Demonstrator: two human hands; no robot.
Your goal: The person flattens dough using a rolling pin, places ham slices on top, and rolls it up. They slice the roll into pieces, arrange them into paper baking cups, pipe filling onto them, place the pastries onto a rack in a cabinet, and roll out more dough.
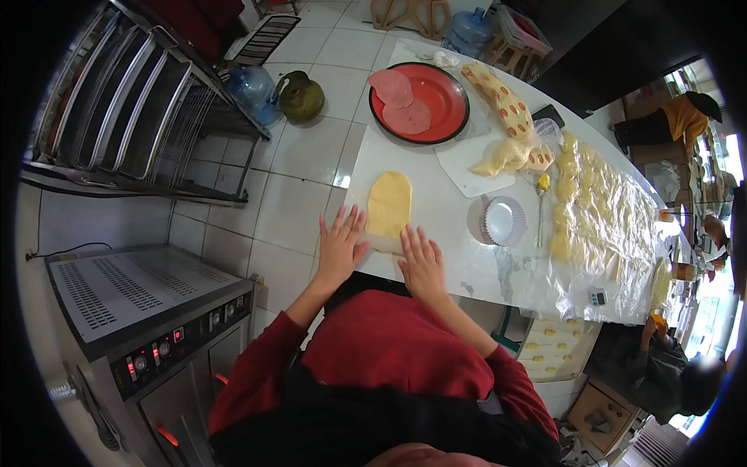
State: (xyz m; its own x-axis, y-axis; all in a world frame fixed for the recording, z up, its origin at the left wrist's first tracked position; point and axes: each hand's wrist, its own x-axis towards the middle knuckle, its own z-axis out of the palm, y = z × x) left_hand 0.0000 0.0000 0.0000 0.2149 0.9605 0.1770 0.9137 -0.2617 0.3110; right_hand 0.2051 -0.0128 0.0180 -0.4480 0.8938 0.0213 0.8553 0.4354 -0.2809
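Head view: a flat, oval sheet of dough [390, 201] lies on the white worktop [451, 268], just beyond and between the fingers of the left hand [340, 247] and right hand [422, 263]. Both hands are palm down, fingers spread, at either end of a pale bar [383, 243] that crosses the dough's near end, partly hiding it. Farther off sits a red plate [447, 97] with pink slices [407, 117]; to the right, paper cups [504, 221] and plastic-covered dough pieces [595, 206]. The dough's long axis runs away from the person, rounded end farthest
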